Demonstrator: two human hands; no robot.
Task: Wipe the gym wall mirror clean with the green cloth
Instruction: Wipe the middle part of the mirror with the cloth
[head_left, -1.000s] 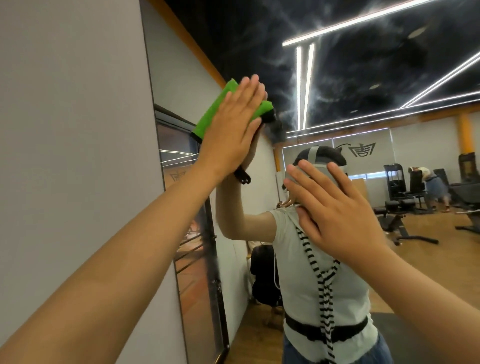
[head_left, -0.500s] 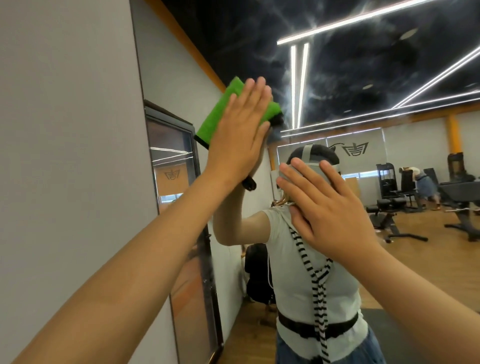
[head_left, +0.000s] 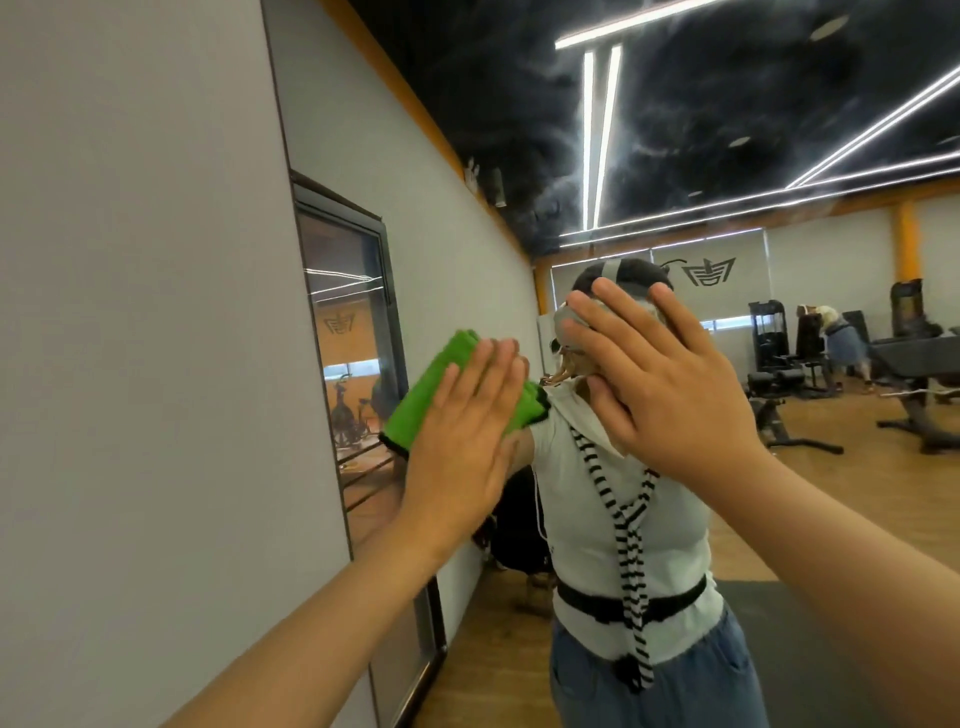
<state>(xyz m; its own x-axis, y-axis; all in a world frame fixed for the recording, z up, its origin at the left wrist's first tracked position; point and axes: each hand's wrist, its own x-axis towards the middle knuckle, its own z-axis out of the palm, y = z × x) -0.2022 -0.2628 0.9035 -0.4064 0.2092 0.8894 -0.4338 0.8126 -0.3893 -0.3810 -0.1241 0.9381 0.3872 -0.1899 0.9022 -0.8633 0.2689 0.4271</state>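
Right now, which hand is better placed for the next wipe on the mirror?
Left: the left hand presses the green cloth flat on the mirror; the right hand is spread open with no cloth.

Gym, weight machines (head_left: 766, 332), padded benches (head_left: 909, 356), exercise bike (head_left: 347, 410), wall mirror (head_left: 441, 208), wooden floor (head_left: 857, 499), strip-lit dark ceiling (head_left: 727, 114)

The green cloth (head_left: 426, 400) looks like soft, fuzzy microfibre, matt, with a dark stitched hem along its lower edge. The mirror (head_left: 447, 249) is smooth, glossy glass that gives a sharp reflection. The wall (head_left: 130, 312) at the mirror's left edge is flat, matt grey. Reflected in the glass, the floor (head_left: 857, 499) is warm wood with a soft sheen, and the door frame (head_left: 387, 291) looks like dark satin metal.
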